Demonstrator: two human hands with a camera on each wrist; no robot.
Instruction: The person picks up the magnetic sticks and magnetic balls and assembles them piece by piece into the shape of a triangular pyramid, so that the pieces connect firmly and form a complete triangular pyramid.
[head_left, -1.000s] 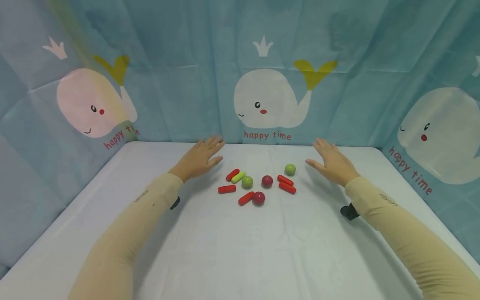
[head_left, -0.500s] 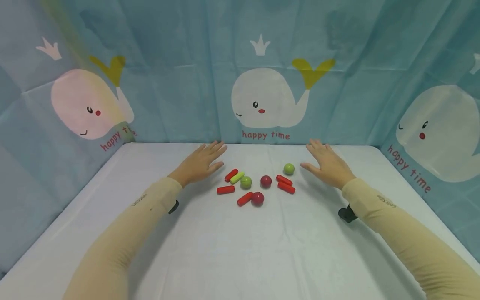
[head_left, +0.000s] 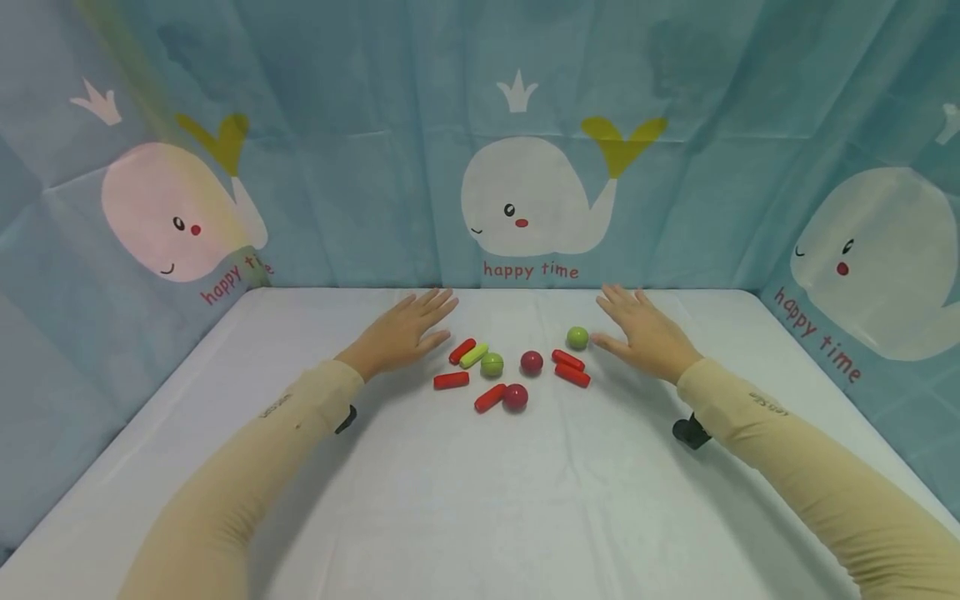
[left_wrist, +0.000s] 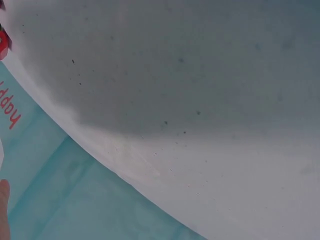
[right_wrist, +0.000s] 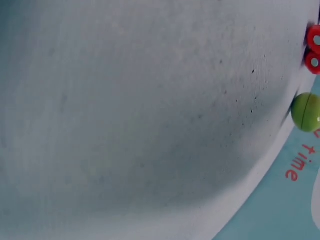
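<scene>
My left hand [head_left: 402,333] hovers with straight fingers over the back left of the white table, palm down and holding nothing. Just right of its thumb lie a red stubby cylinder [head_left: 462,351], a lime-green cylinder [head_left: 474,356] and a green ball [head_left: 492,364] with a seam. On the other side my right hand [head_left: 647,335] has its fingers extended and its thumb tip close by a second green ball [head_left: 577,337]. Two red cylinders [head_left: 572,375] lie side by side near that thumb. Two dark red balls [head_left: 532,362] sit between the hands.
Another red cylinder [head_left: 452,380] lies left of the group, and one more [head_left: 491,397] meets the nearer red ball [head_left: 515,397]. A blue curtain [head_left: 375,208] with whale prints stands along the table's back and sides. White cloth [head_left: 480,517] covers the table.
My right hand has shifted left, its thumb closer to the green ball. My left hand has moved slightly toward the group. The balls and cylinders lie as before.
</scene>
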